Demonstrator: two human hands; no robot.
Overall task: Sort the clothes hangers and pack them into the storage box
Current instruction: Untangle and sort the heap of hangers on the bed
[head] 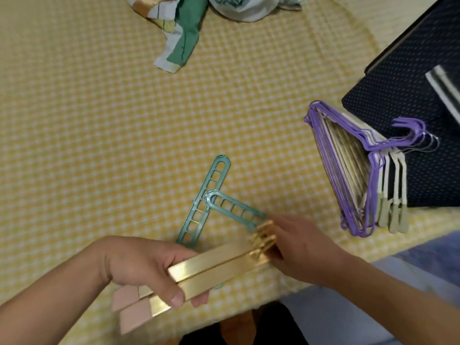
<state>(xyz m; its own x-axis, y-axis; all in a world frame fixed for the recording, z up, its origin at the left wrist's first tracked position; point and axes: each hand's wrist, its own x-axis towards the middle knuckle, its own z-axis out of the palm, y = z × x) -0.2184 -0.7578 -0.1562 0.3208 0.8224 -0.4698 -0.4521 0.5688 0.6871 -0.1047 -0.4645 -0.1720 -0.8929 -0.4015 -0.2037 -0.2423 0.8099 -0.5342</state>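
Gold flat-bar hangers with pink end caps (219, 266): bundled at near bed edge, squared for packing. Left hand (146, 267) clamped round bars; right hand (302, 250) steadying hook end, grip hidden, blurred. Teal slotted plastic hangers (211, 205) crossed just beyond, partly covered. Purple and cream hanger stack (358, 170) leaning against dark dotted fabric box (403, 95), seemingly sorted; box cropped.
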